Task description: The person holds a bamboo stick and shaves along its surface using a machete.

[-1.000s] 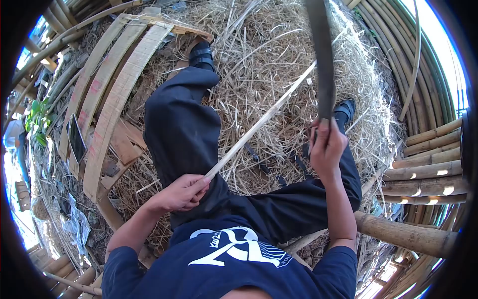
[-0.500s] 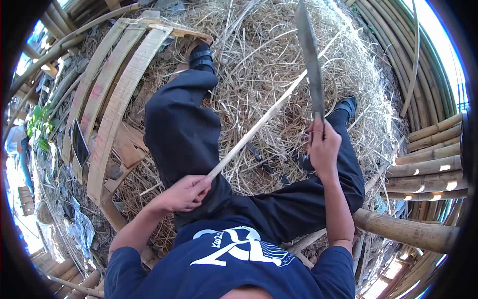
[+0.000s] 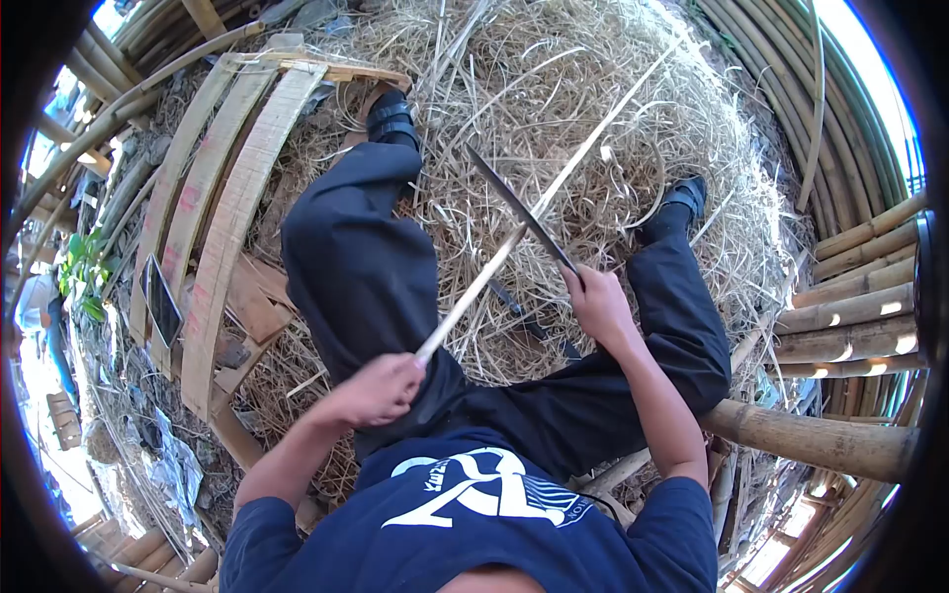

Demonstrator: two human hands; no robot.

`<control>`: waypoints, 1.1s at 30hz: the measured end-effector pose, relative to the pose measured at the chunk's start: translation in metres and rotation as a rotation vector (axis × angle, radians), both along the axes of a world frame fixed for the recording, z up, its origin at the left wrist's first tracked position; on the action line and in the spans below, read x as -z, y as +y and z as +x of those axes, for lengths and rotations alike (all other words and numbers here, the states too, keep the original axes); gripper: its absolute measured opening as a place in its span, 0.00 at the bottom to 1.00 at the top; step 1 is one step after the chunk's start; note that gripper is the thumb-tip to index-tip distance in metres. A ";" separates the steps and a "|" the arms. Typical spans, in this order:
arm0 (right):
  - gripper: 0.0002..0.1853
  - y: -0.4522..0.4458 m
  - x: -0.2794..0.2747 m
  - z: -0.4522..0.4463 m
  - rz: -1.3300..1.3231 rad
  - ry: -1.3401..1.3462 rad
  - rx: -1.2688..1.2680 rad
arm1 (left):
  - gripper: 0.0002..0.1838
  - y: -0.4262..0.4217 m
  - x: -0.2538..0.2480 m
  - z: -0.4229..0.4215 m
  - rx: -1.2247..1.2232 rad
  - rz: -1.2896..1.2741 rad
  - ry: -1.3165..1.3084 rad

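we grip the pale strip (image 3: 474, 292) by its near end, left hand (image 3: 381, 392), prob to steady it; right hand (image 3: 600, 304) clutches our knife (image 3: 504, 188) crosswise; likely so its edge meets the strip

A rough, sunlit workshop is suggested by the pale shavings (image 3: 554, 111) strewn thickly underfoot, by which bamboo poles (image 3: 840, 341) are ranged on one side and planks (image 3: 240, 227) on the other.

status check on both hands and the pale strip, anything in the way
Left hand closed on pale strip, near end. Right hand gripping knife, blade crossing strip in view. No obstruction visible; loose slivers below.
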State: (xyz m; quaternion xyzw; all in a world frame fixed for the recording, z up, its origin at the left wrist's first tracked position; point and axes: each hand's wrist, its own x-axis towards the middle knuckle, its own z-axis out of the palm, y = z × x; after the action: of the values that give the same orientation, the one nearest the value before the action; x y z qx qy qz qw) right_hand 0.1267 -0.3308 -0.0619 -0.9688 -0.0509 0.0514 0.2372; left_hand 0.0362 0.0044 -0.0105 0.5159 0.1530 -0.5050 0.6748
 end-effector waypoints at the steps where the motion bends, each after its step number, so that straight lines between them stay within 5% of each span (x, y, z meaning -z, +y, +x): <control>1: 0.20 0.002 -0.005 0.005 0.005 -0.010 -0.003 | 0.17 -0.004 0.004 -0.003 0.007 0.069 -0.050; 7: 0.20 0.009 -0.087 0.017 0.675 -0.197 0.288 | 0.19 0.012 -0.010 0.014 0.043 -0.020 0.003; 11: 0.21 0.015 -0.130 0.018 0.732 -0.424 0.239 | 0.19 0.011 -0.011 0.013 0.032 -0.046 0.011; 16: 0.20 0.012 -0.076 0.019 0.704 -0.475 0.105 | 0.19 0.011 -0.011 0.014 0.028 -0.046 0.026; 19: 0.12 0.004 0.003 0.004 0.232 -0.117 0.071 | 0.19 0.013 -0.012 0.017 -0.025 -0.098 0.107; 21: 0.11 0.004 0.011 0.000 0.035 -0.047 0.027 | 0.18 -0.010 -0.002 0.001 0.031 0.121 0.000; 24: 0.15 0.009 -0.037 0.013 0.399 -0.265 0.151 | 0.17 0.015 -0.007 0.015 0.025 -0.019 -0.009; 27: 0.21 0.012 -0.085 0.024 0.707 -0.133 0.297 | 0.18 0.014 -0.008 0.016 0.044 -0.088 0.067; 33: 0.22 0.010 -0.116 0.024 0.734 -0.217 0.274 | 0.18 -0.007 -0.009 0.018 0.016 -0.036 -0.077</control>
State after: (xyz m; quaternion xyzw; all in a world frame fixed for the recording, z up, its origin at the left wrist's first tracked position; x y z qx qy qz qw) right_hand 0.1511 -0.3206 0.0539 -0.8173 0.0387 -0.1047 0.5653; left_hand 0.0541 -0.0026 -0.0014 0.5240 0.1137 -0.4929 0.6852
